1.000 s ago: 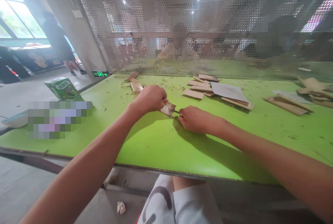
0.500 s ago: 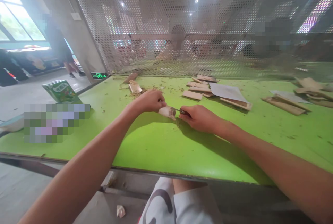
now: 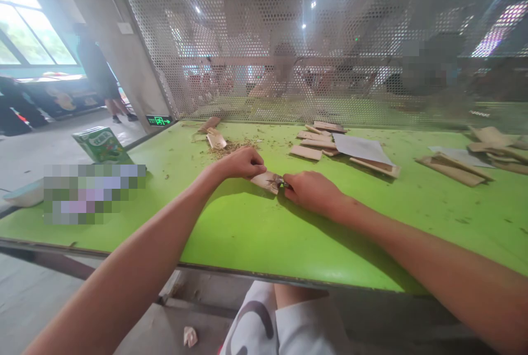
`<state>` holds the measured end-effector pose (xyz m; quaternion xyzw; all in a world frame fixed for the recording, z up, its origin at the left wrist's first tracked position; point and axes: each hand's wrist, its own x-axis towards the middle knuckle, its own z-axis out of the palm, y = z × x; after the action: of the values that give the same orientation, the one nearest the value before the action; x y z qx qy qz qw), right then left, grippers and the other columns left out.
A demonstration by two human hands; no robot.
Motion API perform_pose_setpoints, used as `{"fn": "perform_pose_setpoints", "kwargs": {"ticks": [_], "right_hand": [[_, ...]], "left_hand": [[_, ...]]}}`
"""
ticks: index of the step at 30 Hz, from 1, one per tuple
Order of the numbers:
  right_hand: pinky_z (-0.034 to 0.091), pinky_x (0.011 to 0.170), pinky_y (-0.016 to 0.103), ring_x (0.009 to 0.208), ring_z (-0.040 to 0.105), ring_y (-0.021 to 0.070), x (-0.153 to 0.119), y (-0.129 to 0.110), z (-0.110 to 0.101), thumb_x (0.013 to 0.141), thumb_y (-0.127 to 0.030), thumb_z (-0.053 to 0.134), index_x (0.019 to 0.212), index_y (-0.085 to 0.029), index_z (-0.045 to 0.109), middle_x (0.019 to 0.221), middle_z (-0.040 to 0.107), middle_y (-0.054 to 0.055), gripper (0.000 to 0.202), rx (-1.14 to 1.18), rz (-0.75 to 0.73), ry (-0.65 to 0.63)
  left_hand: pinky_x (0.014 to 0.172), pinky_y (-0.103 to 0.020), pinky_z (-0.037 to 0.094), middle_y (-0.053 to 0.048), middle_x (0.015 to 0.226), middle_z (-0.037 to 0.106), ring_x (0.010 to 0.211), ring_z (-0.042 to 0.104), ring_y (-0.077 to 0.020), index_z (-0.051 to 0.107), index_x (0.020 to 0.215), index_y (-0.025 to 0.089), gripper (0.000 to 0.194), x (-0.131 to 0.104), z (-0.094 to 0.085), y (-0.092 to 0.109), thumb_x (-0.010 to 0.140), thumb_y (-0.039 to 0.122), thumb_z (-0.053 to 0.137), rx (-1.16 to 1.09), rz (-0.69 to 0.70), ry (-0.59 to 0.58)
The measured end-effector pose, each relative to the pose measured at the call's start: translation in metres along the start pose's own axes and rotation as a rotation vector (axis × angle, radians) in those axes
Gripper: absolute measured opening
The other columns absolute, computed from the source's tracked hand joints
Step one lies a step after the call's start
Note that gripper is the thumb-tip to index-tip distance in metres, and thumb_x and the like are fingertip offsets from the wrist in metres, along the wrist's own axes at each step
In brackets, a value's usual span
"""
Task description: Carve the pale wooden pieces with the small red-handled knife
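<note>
On the green table (image 3: 247, 245), a short pale strip of wood or bamboo (image 3: 266, 181) lies under the fingers of my left hand (image 3: 243, 162), which pinches its far left end. My right hand (image 3: 311, 192) is closed round the handle of a small knife (image 3: 282, 182). The knife's blade meets the right end of the strip, where the surface looks darker and scraped. Most of the handle is hidden inside my right fist.
Wood shavings (image 3: 231, 148) and a pale offcut (image 3: 216, 138) lie beyond my left hand. Several flat pieces (image 3: 306, 152) and a white sheet (image 3: 363, 147) are at the back right. A green box (image 3: 101, 144) stands left. A perforated metal screen (image 3: 256, 41) closes the far edge.
The knife and my right hand have shifted slightly left, bringing the blade further over the strip. My left hand keeps its hold. The whole view has shifted slightly.
</note>
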<state>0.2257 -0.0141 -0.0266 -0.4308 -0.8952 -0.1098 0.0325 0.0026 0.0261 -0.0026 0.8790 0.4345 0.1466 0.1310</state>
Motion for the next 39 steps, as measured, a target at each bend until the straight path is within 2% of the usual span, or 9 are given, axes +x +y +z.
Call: {"fn": "perform_pose_setpoints", "kwargs": {"ticks": [8,15,20,21,25,27,33,39], "right_hand": [[0.032,0.052,0.028,0.063,0.063,0.0217,0.001,-0.006,-0.003,0.089,-0.034,0.043,0.085,-0.020,0.068,0.077,0.071,0.009,0.029,0.036,0.042,-0.041],[0.031,0.051,0.028,0.066,0.063,0.0212,-0.002,-0.011,-0.019,0.085,-0.031,0.046,0.086,-0.016,0.070,0.081,0.071,0.012,0.028,0.078,0.055,-0.153],[0.030,0.050,0.026,0.058,0.058,0.0164,-0.001,0.000,-0.021,0.084,-0.034,0.048,0.084,-0.017,0.069,0.077,0.070,0.009,0.027,0.173,0.027,-0.290],[0.029,0.049,0.026,0.056,0.057,0.0156,-0.002,0.004,-0.019,0.085,-0.034,0.047,0.082,-0.017,0.068,0.075,0.069,0.008,0.027,0.183,0.024,-0.289],[0.027,0.050,0.027,0.061,0.058,0.0168,-0.006,0.012,-0.011,0.086,-0.034,0.047,0.080,-0.019,0.068,0.072,0.068,0.007,0.026,0.105,0.078,-0.104],[0.027,0.051,0.027,0.062,0.060,0.0176,-0.007,0.013,-0.008,0.087,-0.034,0.048,0.083,-0.019,0.068,0.072,0.069,0.007,0.026,0.064,0.080,-0.059],[0.033,0.055,0.027,0.067,0.064,0.0204,-0.001,0.004,-0.006,0.091,-0.036,0.045,0.091,-0.020,0.069,0.080,0.072,0.009,0.029,0.003,0.018,-0.065],[0.039,0.059,0.029,0.071,0.066,0.0238,-0.004,-0.005,-0.006,0.094,-0.032,0.041,0.098,-0.017,0.067,0.083,0.072,0.012,0.031,-0.043,0.054,-0.046]], "left_hand": [[0.048,-0.024,0.025,0.003,0.045,0.044,0.043,0.034,-0.0067,0.046,0.049,0.016,0.028,0.000,0.001,0.004,0.074,0.027,0.049,-0.028,-0.006,0.004],[0.048,-0.025,0.023,0.004,0.046,0.039,0.045,0.032,-0.0066,0.045,0.050,0.016,0.026,0.000,0.002,0.006,0.074,0.024,0.049,0.056,0.014,0.069],[0.049,-0.025,0.022,0.004,0.045,0.038,0.045,0.031,-0.0066,0.044,0.049,0.015,0.028,0.001,0.002,0.010,0.074,0.025,0.049,0.104,0.043,0.093],[0.049,-0.025,0.022,0.004,0.046,0.038,0.045,0.030,-0.0066,0.044,0.049,0.015,0.028,0.002,0.003,0.010,0.074,0.026,0.049,0.095,0.046,0.087],[0.049,-0.024,0.024,0.003,0.046,0.042,0.044,0.033,-0.0068,0.046,0.049,0.016,0.029,0.004,0.004,0.007,0.076,0.028,0.049,0.005,0.015,0.010],[0.048,-0.024,0.024,0.003,0.045,0.042,0.043,0.034,-0.0069,0.045,0.049,0.016,0.030,0.004,0.005,0.004,0.076,0.030,0.048,-0.042,-0.008,-0.028],[0.047,-0.024,0.024,0.004,0.045,0.039,0.043,0.032,-0.0067,0.043,0.049,0.016,0.032,0.004,0.006,-0.001,0.076,0.032,0.049,-0.096,-0.011,-0.046],[0.048,-0.025,0.025,0.003,0.045,0.041,0.043,0.033,-0.0070,0.042,0.049,0.016,0.031,0.004,0.006,0.001,0.076,0.029,0.048,-0.064,-0.022,-0.040]]}}
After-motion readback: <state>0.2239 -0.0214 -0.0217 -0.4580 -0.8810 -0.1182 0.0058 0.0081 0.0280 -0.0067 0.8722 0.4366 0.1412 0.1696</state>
